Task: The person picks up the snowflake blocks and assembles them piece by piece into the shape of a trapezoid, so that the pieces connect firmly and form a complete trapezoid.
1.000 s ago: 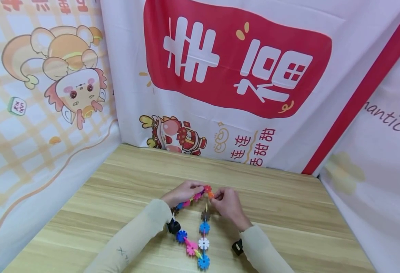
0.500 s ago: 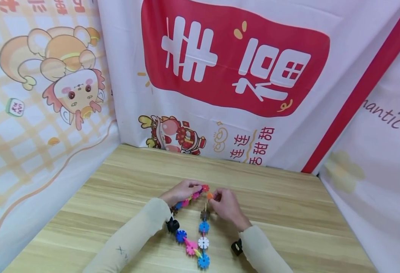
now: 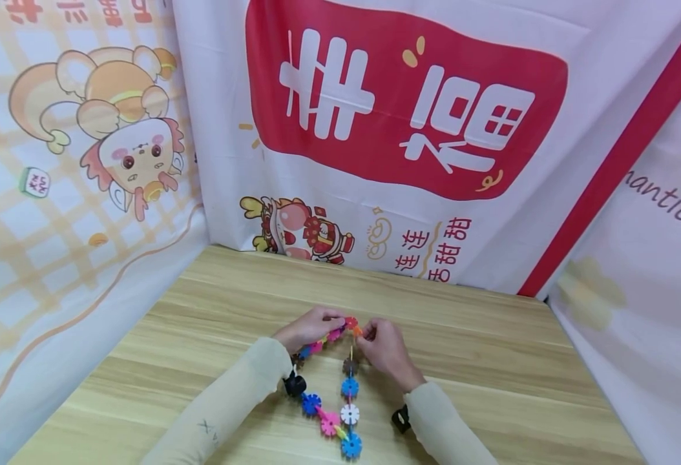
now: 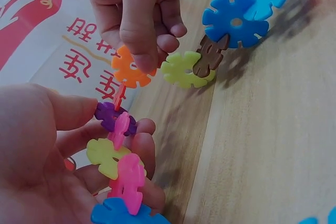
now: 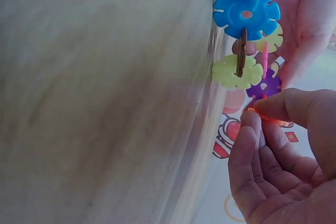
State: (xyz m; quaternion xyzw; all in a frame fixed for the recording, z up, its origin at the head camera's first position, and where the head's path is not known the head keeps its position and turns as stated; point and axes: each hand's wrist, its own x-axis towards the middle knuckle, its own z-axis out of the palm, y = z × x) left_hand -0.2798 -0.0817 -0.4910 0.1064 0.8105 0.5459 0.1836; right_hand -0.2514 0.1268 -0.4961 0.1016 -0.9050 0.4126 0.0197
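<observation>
A chain of slotted, flower-shaped plastic discs loops over the table between the hands. My left hand [image 3: 310, 327] holds one end of it, thumb and fingers pinching a purple disc [image 4: 106, 115], with pink and yellow discs lying across the fingers. A red disc [image 3: 351, 321] projects upward from the purple one. Between thumb and fingertips my right hand [image 3: 388, 349] pinches an orange disc [image 4: 123, 71], its edge right at the red disc. Close by, a yellow-green disc [image 4: 177, 68] ends the chain's other side, joined to a brown disc [image 4: 211, 52] and a blue disc [image 4: 223, 19].
Nearer the body, the chain runs on through a white disc [image 3: 349, 414], a light blue disc [image 3: 351, 445] and a pink disc [image 3: 330, 424]. The wood-grain table [image 3: 492, 374] is bordered by printed cloth walls [image 3: 230, 161]. Black wrist devices [image 3: 294, 385] sit at both cuffs.
Half a second ago the orange disc stood slightly apart from the red one; now my right hand has brought it back against it. My left hand keeps its hold.
</observation>
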